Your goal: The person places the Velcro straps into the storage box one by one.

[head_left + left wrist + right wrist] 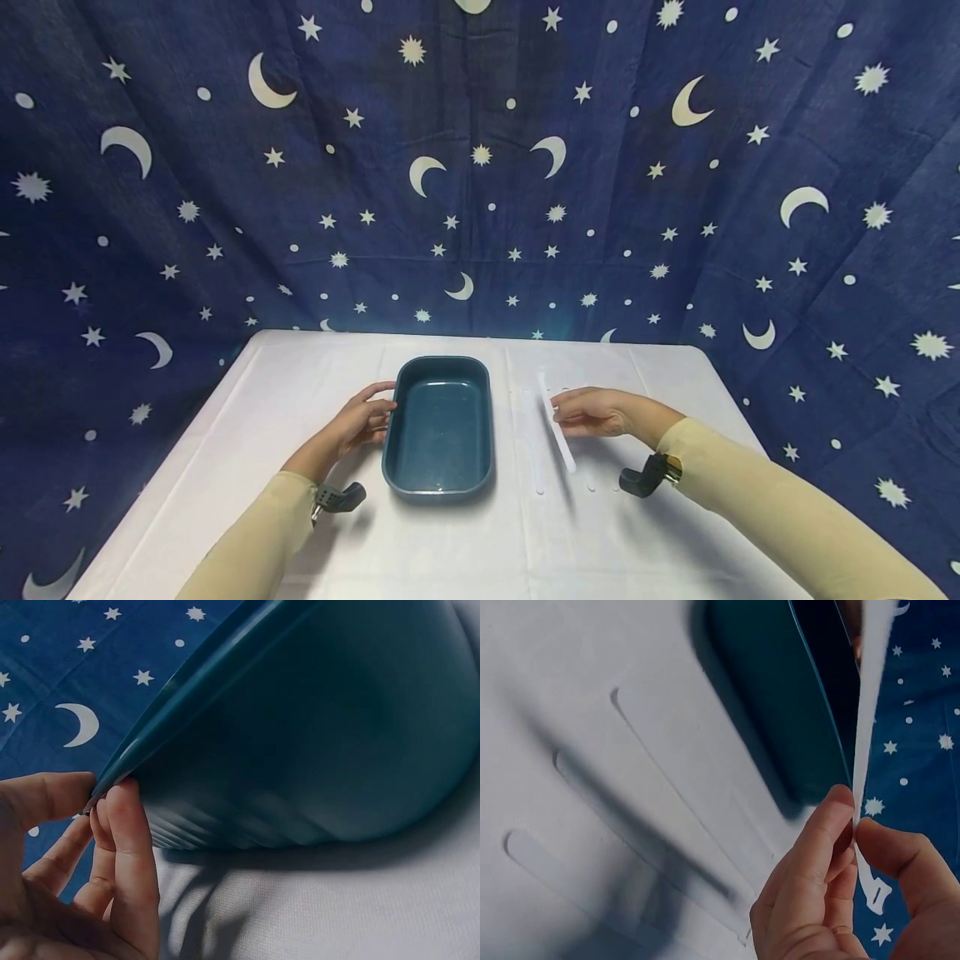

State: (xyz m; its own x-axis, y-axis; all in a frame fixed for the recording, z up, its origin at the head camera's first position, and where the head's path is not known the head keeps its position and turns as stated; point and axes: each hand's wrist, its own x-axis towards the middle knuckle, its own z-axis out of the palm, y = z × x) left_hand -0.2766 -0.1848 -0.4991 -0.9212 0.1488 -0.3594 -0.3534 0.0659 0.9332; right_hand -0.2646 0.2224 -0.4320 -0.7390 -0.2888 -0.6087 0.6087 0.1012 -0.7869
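A dark teal rectangular bin [442, 429] stands upright on the white table. My left hand [360, 421] is at its left side, and in the left wrist view the thumb and fingers pinch the bin's rim [180, 697]. To the right of the bin, my right hand [596, 411] pinches a long white strip [557, 429] between thumb and fingertips, raised above the table and tilted. Seen from the right wrist, the strip's lower end [876, 898] has a small slot. The bin's inside shows nothing in it.
Several similar white strips [555, 874] with rounded ends lie side by side under my right hand, hard to make out against the white cloth [450, 550]. Behind the table hangs a blue curtain [480, 183] with moons and stars.
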